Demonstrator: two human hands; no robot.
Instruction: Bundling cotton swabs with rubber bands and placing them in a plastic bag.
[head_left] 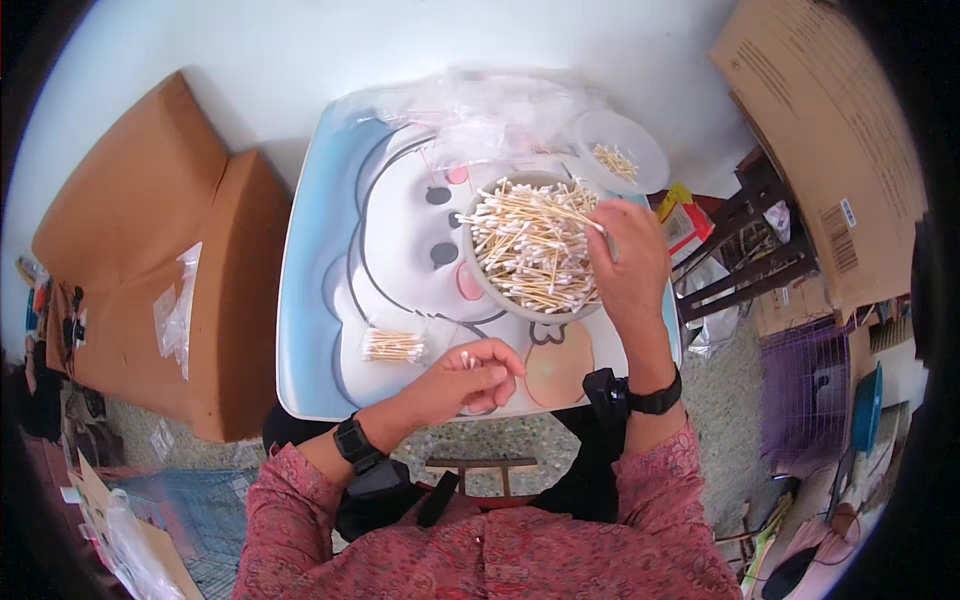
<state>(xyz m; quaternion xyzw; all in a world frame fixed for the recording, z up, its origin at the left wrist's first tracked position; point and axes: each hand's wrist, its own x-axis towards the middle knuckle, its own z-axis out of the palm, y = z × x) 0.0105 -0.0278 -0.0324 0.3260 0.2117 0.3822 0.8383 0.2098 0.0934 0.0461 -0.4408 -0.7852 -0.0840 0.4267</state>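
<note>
A round bowl (pixel 478 262) on the table is heaped with cotton swabs (pixel 535 250) that have wooden sticks and white tips. My right hand (pixel 636 258) is at the bowl's right rim, thumb and fingers pinched on cotton swabs at the edge of the heap. Near the table's front edge, my left hand (pixel 468 380) is curled closed, and white swab tips show between its thumb and forefinger; how many it holds is hidden. Just left of that hand lies a bundle of cotton swabs (pixel 393 346), lined up side by side, seemingly in clear plastic.
The table (pixel 318 330) has a cartoon-printed top. Clear plastic bags (pixel 480 115) lie along its far edge, beside a translucent lid (pixel 648 165) holding some swabs. A brown covered box shape (pixel 130 290) stands left; a big cardboard box (pixel 825 130) and a dark wooden rack (pixel 745 250) stand right.
</note>
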